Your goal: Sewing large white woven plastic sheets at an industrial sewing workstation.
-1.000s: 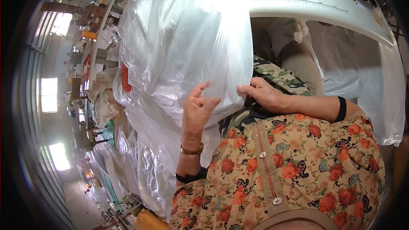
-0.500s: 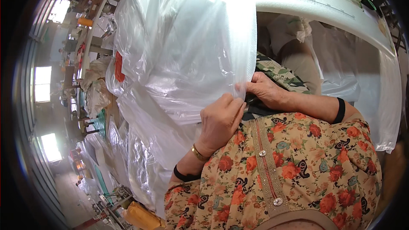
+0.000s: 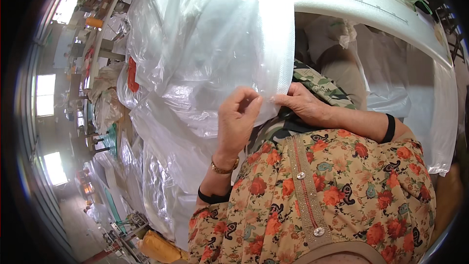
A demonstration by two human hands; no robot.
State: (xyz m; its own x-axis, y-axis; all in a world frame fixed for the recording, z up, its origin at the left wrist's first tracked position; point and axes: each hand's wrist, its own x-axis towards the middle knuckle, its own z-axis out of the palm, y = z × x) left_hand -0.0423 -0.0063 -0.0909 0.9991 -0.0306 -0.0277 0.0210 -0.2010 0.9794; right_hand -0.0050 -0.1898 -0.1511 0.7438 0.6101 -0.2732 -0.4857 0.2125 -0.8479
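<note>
A large sheet of clear plastic film (image 3: 215, 44) hangs in folds before me, with a dense white band along its right edge. My right hand (image 3: 308, 106) is closed on the lower corner of that edge, thumb on top and the other fingers mostly hidden beneath. Just left of it, my left hand (image 3: 236, 120) is raised in front of the film, fingers curled, the tips of thumb and forefinger brought together. Whatever lies between those tips, if anything, is too small to make out.
Beyond the film stands a white table (image 3: 351, 4) with a ruler scale along its edge. Crumpled plastic (image 3: 386, 63) lies under it to the right. Machinery and racks (image 3: 95, 44) line the left side, with a yellow bundle (image 3: 159, 248) at lower left.
My left hand has come off the film's corner, moving left and up, its wrist turned. My right hand keeps its hold. The film's lower edge has slackened a little.
</note>
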